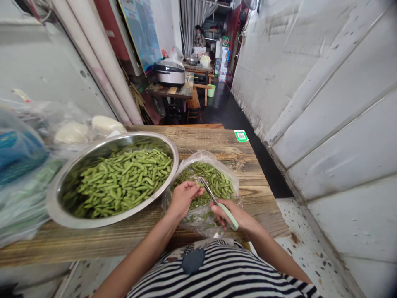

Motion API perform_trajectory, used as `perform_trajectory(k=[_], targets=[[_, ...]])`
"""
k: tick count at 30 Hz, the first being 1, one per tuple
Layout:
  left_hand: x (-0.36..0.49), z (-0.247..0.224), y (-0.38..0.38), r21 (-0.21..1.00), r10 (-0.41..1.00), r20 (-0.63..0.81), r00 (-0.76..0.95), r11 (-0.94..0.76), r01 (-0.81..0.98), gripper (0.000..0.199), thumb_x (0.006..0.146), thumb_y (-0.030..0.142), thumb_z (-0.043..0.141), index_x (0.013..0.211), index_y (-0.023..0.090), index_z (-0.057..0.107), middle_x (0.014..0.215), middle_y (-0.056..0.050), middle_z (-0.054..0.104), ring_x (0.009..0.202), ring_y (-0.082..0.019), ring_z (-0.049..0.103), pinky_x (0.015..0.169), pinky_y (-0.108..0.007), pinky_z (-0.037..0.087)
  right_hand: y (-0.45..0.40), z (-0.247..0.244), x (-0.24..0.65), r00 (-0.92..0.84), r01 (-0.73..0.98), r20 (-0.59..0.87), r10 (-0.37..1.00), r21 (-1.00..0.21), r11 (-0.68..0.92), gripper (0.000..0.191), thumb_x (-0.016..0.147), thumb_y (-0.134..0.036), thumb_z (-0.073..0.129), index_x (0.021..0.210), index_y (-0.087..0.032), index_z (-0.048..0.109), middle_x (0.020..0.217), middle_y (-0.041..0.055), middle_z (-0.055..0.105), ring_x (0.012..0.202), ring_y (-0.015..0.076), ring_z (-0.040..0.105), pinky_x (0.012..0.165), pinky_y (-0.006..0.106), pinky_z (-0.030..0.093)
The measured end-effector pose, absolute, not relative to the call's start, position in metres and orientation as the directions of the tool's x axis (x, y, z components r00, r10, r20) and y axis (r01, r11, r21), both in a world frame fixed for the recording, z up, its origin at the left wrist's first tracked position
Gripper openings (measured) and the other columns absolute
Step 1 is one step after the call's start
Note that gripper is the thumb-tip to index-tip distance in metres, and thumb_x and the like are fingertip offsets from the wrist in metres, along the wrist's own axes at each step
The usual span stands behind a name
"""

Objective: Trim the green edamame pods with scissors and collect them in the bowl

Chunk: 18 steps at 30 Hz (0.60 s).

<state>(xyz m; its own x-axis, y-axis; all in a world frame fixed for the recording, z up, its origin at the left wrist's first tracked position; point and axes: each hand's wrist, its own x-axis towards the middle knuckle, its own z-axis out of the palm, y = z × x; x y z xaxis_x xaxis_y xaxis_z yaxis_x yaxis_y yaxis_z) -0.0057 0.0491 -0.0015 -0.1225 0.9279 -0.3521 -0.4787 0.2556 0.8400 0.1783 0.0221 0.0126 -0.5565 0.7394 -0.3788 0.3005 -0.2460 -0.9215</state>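
Left hand (183, 198) pinches a green pod (201, 186) between thumb and forefinger, tips pressed together, over an open plastic bag (202, 155); right hand (238, 212) is curled round the pale green handles of the scissors (228, 216), blades pointing up and left, tips right beside that pod; blade gap too small to read.

Loose pods (222, 183) lie in the bag, on the counter (248, 165); the steel basin (175, 154), well heaped with green pods (124, 178), sits left of it; bag and rim are close, contact can't be confirmed.

Main risk is a nick: left fingertips sit very near the blades, so a slightly deep bite or a pod rolling in the pinch puts skin in the cut; small pod, short grip, little margin. Second: thin film bunches under both hands; if the tips drop, they could snag or slit it, and pods could leak onto the wood. Third: the bag lies near the body-side edge; a forearm or shirt (229, 265) catching the film could drag it over and spill pods. Basin looks the lesser worry; wide and heavy-looking, though an elbow knock on the rim could shift it.
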Motion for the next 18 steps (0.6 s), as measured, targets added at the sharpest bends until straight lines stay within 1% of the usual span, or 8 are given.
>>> perform_trajectory(k=[5, 7, 10, 13, 16, 18], targets=[[-0.002, -0.003, 0.047, 0.865, 0.93, -0.337, -0.148, 0.244, -0.438, 0.033, 0.052, 0.028, 0.081, 0.069, 0.013, 0.057, 0.063, -0.001, 0.068, 0.064, -0.014, 0.066, 0.071, -0.03, 0.053, 0.022, 0.007, 0.179, -0.547, 0.286, -0.385, 0.744, -0.921, -0.266, 0.047, 0.08, -0.062, 0.053, 0.094, -0.018, 0.053, 0.052, -0.0074, 0.045, 0.039, 0.0075, 0.042, 0.037, 0.018, 0.036], [0.0, -0.003, 0.047, 0.865, 0.928, -0.34, -0.151, 0.245, -0.438, 0.034, 0.051, 0.028, 0.081, 0.069, 0.013, 0.056, 0.063, -0.001, 0.067, 0.065, -0.014, 0.066, 0.072, -0.03, 0.053, 0.023, 0.008, 0.18, -0.544, 0.278, -0.385, 0.746, -0.921, -0.272, 0.044, 0.079, -0.06, 0.056, 0.09, -0.017, 0.053, 0.05, -0.0077, 0.044, 0.038, 0.0068, 0.04, 0.036, 0.017, 0.035], [-0.002, -0.002, 0.049, 0.857, 0.926, -0.353, -0.138, 0.261, -0.444, 0.032, 0.052, 0.026, 0.079, 0.068, 0.013, 0.055, 0.062, -0.001, 0.066, 0.064, -0.014, 0.066, 0.071, -0.03, 0.052, 0.026, 0.012, 0.181, -0.532, 0.251, -0.401, 0.746, -0.916, -0.313, 0.041, 0.076, -0.056, 0.061, 0.076, -0.017, 0.051, 0.046, -0.0088, 0.041, 0.034, 0.0058, 0.036, 0.032, 0.017, 0.032], [-0.011, 0.001, 0.053, 0.849, 0.933, -0.335, -0.135, 0.236, -0.473, 0.025, 0.056, 0.024, 0.072, 0.066, 0.015, 0.051, 0.062, 0.001, 0.065, 0.065, -0.015, 0.066, 0.068, -0.028, 0.051, 0.028, 0.015, 0.184, -0.484, 0.211, -0.421, 0.767, -0.907, -0.364, 0.04, 0.074, -0.055, 0.064, 0.078, -0.017, 0.052, 0.043, -0.0102, 0.038, 0.033, 0.0054, 0.033, 0.03, 0.016, 0.03], [-0.022, 0.002, 0.06, 0.839, 0.945, -0.313, -0.093, 0.23, -0.493, 0.017, 0.059, 0.021, 0.062, 0.068, 0.017, 0.048, 0.068, 0.0, 0.066, 0.063, -0.014, 0.064, 0.059, -0.025, 0.048, 0.031, 0.014, 0.192, -0.42, 0.193, -0.392, 0.818, -0.92, -0.342, 0.04, 0.074, -0.054, 0.064, 0.083, -0.016, 0.053, 0.042, -0.0109, 0.038, 0.033, 0.0051, 0.032, 0.031, 0.015, 0.032], [-0.026, -0.001, 0.066, 0.872, 0.951, -0.301, -0.068, 0.246, -0.423, 0.013, 0.059, 0.021, 0.057, 0.071, 0.018, 0.051, 0.067, 0.001, 0.065, 0.054, -0.012, 0.058, 0.05, -0.022, 0.04, 0.031, 0.012, 0.197, -0.418, 0.201, -0.368, 0.83, -0.929, -0.311, 0.039, 0.075, -0.054, 0.064, 0.081, -0.016, 0.054, 0.042, -0.0107, 0.039, 0.033, 0.0049, 0.032, 0.031, 0.016, 0.032]])
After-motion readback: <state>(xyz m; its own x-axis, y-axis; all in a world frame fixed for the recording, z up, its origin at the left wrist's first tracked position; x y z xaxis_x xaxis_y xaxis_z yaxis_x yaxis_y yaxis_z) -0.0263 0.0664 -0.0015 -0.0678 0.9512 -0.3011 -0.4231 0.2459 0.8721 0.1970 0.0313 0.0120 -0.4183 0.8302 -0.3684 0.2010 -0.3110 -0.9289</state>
